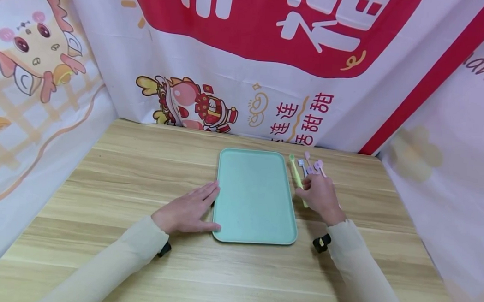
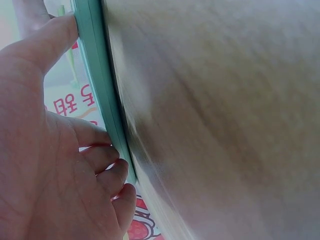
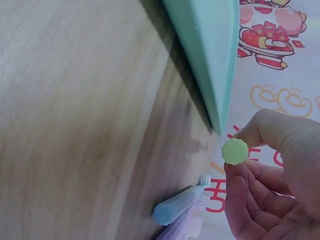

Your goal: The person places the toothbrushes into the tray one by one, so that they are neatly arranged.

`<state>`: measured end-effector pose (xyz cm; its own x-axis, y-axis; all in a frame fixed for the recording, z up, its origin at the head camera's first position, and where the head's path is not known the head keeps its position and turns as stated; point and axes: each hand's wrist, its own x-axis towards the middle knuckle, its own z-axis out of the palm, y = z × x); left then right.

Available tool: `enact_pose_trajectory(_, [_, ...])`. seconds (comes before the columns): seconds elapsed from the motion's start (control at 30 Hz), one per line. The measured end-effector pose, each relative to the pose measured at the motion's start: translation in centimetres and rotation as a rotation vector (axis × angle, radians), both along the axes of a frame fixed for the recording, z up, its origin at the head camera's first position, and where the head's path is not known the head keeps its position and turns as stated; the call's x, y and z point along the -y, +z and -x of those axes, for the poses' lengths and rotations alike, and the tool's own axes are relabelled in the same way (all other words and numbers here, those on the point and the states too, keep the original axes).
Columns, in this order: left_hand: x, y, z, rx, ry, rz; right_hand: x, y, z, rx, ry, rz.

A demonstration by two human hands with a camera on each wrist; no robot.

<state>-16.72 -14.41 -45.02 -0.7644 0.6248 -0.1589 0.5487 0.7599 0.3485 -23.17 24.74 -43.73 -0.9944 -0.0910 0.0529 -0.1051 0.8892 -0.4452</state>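
Observation:
A light teal tray (image 1: 255, 198) lies flat on the table. My left hand (image 1: 190, 210) rests against its left edge, thumb at the near corner and fingers spread along the rim; the left wrist view shows the fingertips touching the tray's side (image 2: 102, 75). To the right of the tray, my right hand (image 1: 321, 196) pinches a yellow-green toothbrush (image 1: 294, 167) between thumb and fingers. Its round handle end (image 3: 234, 151) faces the right wrist camera, off the tabletop. Beyond that hand lie a blue toothbrush (image 1: 301, 165) and several pink and purple toothbrushes (image 1: 319, 165), partly hidden by it.
Wood-grain tabletop (image 1: 141, 163) surrounds the tray. A printed cloth (image 1: 247, 68) with red and cartoon figures hangs along the back edge, and more cloth (image 1: 444, 182) closes off both sides.

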Motion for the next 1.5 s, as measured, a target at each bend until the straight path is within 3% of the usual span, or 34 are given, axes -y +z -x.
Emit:
enact_pose_trajectory(0.6, [-0.1,0.1,-0.1,0.001,0.007,0.001,2.0,1.5,-1.3,-0.047,0.017,0.028])
enact_pose_trajectory(0.87, [-0.2,0.2,0.0,0.000,0.007,0.001,3.1,1.8,-1.9,-0.110,0.058,0.040])
enact_pose_trajectory(1.2, [-0.1,0.4,-0.2,-0.012,0.002,-0.010,5.0,1.8,-2.6,-0.069,0.066,0.065])
enact_pose_trajectory(1.5, [0.0,0.2,-0.1,-0.006,0.007,-0.010,6.9,1.4,-2.9,-0.108,0.099,0.043])
